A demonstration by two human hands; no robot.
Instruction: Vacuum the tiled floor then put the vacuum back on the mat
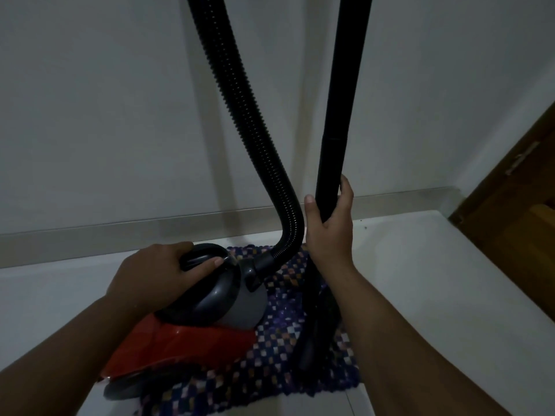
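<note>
Right now the vacuum (186, 328), red body w/ grey top, sits partly on the mat (300, 334) by the wall, its rear wheel hanging off the mat's near-left edge onto the tiled floor (435, 280). Left hand (153, 277) has its grip wrapped round the carry handle (204, 255) on top of the body, fingers curled over, thumb under. Right hand (329, 226) holds the black wand (338, 115) upright, thumb 1 side, fingers the other, loosely closed round the tube. Floor head (315, 331) at the wand's lower end rests on the mat's right half, dark & hard to read. Ribbed hose (240, 115) runs from the front of the body up out of the top of view

Step in hand, prob: either lifting the vac off the mat to start or setting it back at the end. Can't tell which from this alone, tho both hands on it & wand parked vertical look like a put-down/pick-up moment

Next move needs: if parking, shift the body toward the mat's middle so the wheel clears the left edge, then let go of handle & lean the wand so it won't tip. If starting, lift w/ left hand, keep hose from snagging

Containers: none in view apart from the vac's own dust chamber, contents not visible
</note>
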